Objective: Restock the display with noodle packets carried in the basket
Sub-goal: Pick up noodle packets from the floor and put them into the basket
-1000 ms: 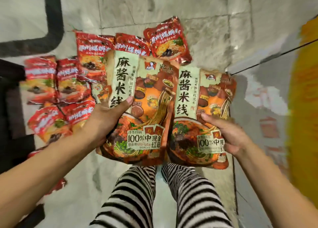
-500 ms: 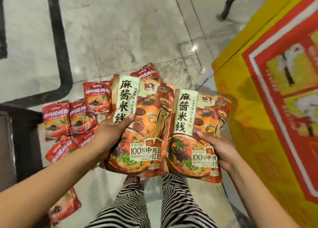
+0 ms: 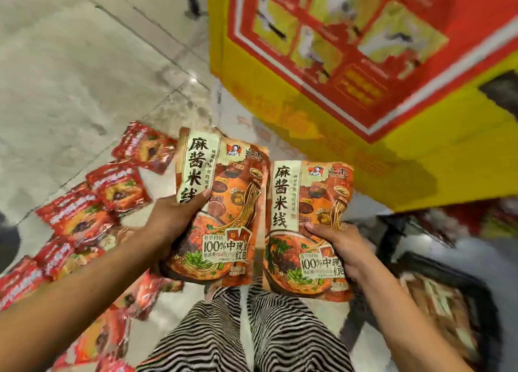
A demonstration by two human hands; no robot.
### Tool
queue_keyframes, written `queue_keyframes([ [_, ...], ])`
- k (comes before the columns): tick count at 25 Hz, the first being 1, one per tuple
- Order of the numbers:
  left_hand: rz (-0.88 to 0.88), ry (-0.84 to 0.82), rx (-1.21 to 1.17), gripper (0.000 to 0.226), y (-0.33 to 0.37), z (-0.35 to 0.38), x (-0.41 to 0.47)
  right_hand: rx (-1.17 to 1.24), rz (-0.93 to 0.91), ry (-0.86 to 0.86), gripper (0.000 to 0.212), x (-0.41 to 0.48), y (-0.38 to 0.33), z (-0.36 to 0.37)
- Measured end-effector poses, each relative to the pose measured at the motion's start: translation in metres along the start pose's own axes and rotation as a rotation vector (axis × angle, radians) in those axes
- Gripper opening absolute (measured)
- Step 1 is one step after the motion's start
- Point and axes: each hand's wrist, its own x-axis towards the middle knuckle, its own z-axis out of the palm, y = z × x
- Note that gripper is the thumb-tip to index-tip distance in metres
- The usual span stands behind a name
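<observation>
While the person is standing on the grey floor [image 3: 84, 63], each hand is holding one big orange noodle packet in front of the striped trousers [image 3: 224, 340]. The left hand [image 3: 173, 220] is gripping the left packet [image 3: 224, 175] low on its left side, with the thumb lying across the front. The right hand [image 3: 339, 248] is gripping the right packet [image 3: 311, 192] low on its right side, thumb on the front too. The hands are staying apart. The two packets are sitting side by side, so close that I cannot tell if their edges are touching.

I am guessing the job is only partway done. These two packets are not sitting on any display yet. The yellow and red display box [image 3: 364, 63] is standing far and to the right, and its top is not showing, so I cannot tell what is lying on it. Lots of small red packets [image 3: 84, 217] are lying spread over the floor on the left. A dark blurry basket [image 3: 448, 287] is sitting near on the right, and something seems to be lying inside.

Both big packets are looking flat, shiny and unopened. Each is showing a pale strip with big black letters, a bowl of noodles with green leaves, and a white label low down.
</observation>
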Motion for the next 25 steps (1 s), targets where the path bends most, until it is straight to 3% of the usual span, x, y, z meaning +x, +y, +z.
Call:
queue_keyframes([
  [10, 0.073, -0.406, 0.321, 0.024, -0.029, 0.173, -0.085, 0.448, 0.036, 0.35, 0.027, -0.125, 0.132, -0.177],
  [15, 0.083, -0.469, 0.506, 0.027, -0.068, 0.268, -0.148, 0.419, 0.097, 0.576, 0.03, -0.182, 0.225, -0.27],
  [18, 0.095, -0.474, 0.558, 0.027, -0.105, 0.33, -0.197, 0.552, 0.06, 0.552, 0.031, -0.231, 0.278, -0.329],
  [21, 0.095, -0.517, 0.603, 0.035, -0.144, 0.387, -0.236, 0.599, -0.18, 0.476, 0.049, -0.27, 0.326, -0.38],
  [25, 0.056, -0.536, 0.641, 0.049, -0.194, 0.459, -0.282, 0.655, 0.087, 0.588, 0.044, -0.295, 0.373, -0.455],
])
